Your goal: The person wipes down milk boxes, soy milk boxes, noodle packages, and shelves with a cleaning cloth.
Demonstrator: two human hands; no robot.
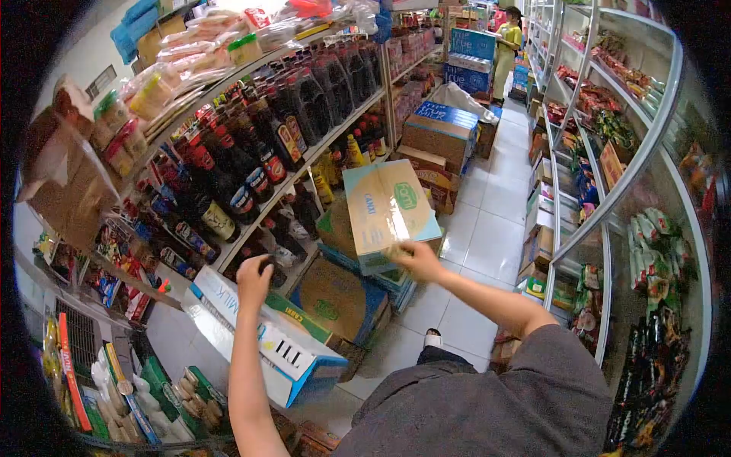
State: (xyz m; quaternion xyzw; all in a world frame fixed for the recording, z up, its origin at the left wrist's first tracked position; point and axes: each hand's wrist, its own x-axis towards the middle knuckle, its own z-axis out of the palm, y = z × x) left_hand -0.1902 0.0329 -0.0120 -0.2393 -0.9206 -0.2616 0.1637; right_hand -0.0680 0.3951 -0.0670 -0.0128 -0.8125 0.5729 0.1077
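A brown and pale-blue Fami Canxi carton (381,199) lies on top of stacked cartons, a shiny strip of tape along its top. My right hand (415,261) is at its near edge, fingers bent and drawn together; whatever they pinch is too small to make out. My left hand (254,279) hovers over a white and blue TH milk carton (285,354), its fingers loosely curled and apart with nothing visible in them. This milk carton sits tilted at my left, beside another Fami carton (335,298) lower down.
Shelves of dark sauce and soft-drink bottles (221,167) line the left. Glass-fronted shelves (601,152) with packets stand along the right. A tiled aisle (487,221) runs between them, past stacked TH true Milk cartons (442,126) towards a person in yellow (508,46).
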